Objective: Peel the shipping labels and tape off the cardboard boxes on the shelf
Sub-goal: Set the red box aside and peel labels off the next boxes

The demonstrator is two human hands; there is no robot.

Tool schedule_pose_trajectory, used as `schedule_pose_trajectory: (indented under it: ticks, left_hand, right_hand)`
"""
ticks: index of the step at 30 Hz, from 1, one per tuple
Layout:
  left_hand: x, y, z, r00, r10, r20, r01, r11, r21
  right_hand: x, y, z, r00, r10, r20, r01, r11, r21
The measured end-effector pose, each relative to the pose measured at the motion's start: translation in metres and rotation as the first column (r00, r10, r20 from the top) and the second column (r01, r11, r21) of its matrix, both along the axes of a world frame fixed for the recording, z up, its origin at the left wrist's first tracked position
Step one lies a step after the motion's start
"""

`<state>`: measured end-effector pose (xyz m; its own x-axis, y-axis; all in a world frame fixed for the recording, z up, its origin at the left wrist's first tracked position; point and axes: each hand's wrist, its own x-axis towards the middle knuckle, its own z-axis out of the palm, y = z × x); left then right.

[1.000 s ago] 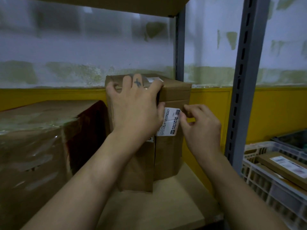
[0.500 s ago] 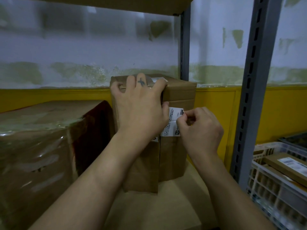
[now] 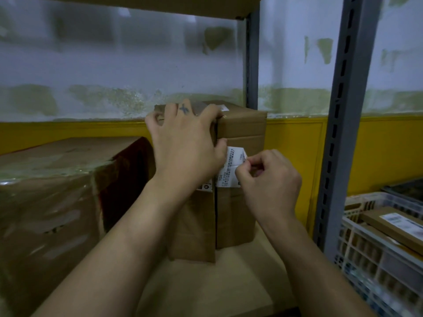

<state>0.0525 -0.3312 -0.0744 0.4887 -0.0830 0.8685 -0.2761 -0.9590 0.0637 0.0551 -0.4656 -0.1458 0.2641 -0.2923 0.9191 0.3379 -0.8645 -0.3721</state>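
- Right hand: thumb and forefinger are closing together on the upper right corner of the shipping label; the other fingers are curling into the palm.
- Shipping label: white with dark print, it is sitting on the upper half of the cardboard box, just beside the box's near vertical corner. Its long axis is running 12 to 6 o'clock and its printed face is looking toward the camera. The pinched corner is folding away from the cardboard, while the rest is lying flat.
- Left hand: it is pressing flat on the box at 9 o'clock of the label, fingers spread and reaching the top edge, thumb touching the label's left edge. This hand is hiding the label's left part.
- Cardboard box: it is standing upright on the shelf board, near corner pointing toward the camera.
- Large wrapped box: brown, under glossy film, it is standing at 9 o'clock of the cardboard box, just beside it.
- Front post: grey slotted metal, it is rising at 3 o'clock of the right hand.
- Rear post: it is rising behind the box at 12 o'clock.
- White crate: it is sitting past the front post at 4 o'clock and holding a flat parcel with its own white label.
- Wall: pale, patchy paint above a yellow band is running behind the shelf.
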Motion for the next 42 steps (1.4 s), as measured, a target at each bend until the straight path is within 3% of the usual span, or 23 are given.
schedule_pose_trajectory:
  ticks: [3, 22, 28, 30, 32, 34, 39, 42]
  left_hand:
    - [0.001, 0.004, 0.005, 0.997, -0.036, -0.064, 0.033, 0.998, -0.044]
    - [-0.004, 0.005, 0.008, 0.994, -0.081, -0.071, 0.073, 0.992, -0.108]
    - [-0.002, 0.003, 0.007, 0.995, -0.048, -0.082, 0.041, 0.996, -0.079]
    - [-0.002, 0.0, 0.007, 0.996, -0.042, -0.078, 0.036, 0.997, -0.071]
    - [-0.004, -0.001, 0.005, 0.997, -0.038, -0.064, 0.034, 0.998, -0.059]
    - [-0.004, 0.0, 0.004, 0.998, -0.032, -0.057, 0.029, 0.998, -0.052]
    - [-0.003, 0.002, 0.004, 0.998, -0.03, -0.06, 0.026, 0.998, -0.059]
    - [-0.003, 0.0, 0.003, 0.998, -0.035, -0.043, 0.033, 0.998, -0.053]
  right_hand:
    - [-0.002, 0.004, -0.001, 1.0, 0.01, 0.004, -0.01, 1.0, -0.004]
    - [-0.01, 0.006, -0.013, 0.995, 0.081, 0.065, -0.078, 0.996, -0.043]
    - [-0.03, -0.01, -0.025, 0.958, 0.189, 0.218, -0.175, 0.981, -0.08]
    - [-0.031, -0.008, -0.021, 0.987, 0.145, 0.068, -0.145, 0.989, -0.005]
    - [-0.022, -0.007, -0.015, 0.979, 0.046, -0.196, -0.043, 0.999, 0.016]
    - [-0.014, -0.007, -0.009, 0.96, -0.011, -0.281, 0.002, 1.0, -0.031]
    - [0.004, -0.007, -0.01, 1.0, 0.001, 0.025, 0.001, 0.997, -0.071]
    - [0.007, -0.006, -0.01, 0.987, 0.145, 0.071, -0.14, 0.988, -0.064]
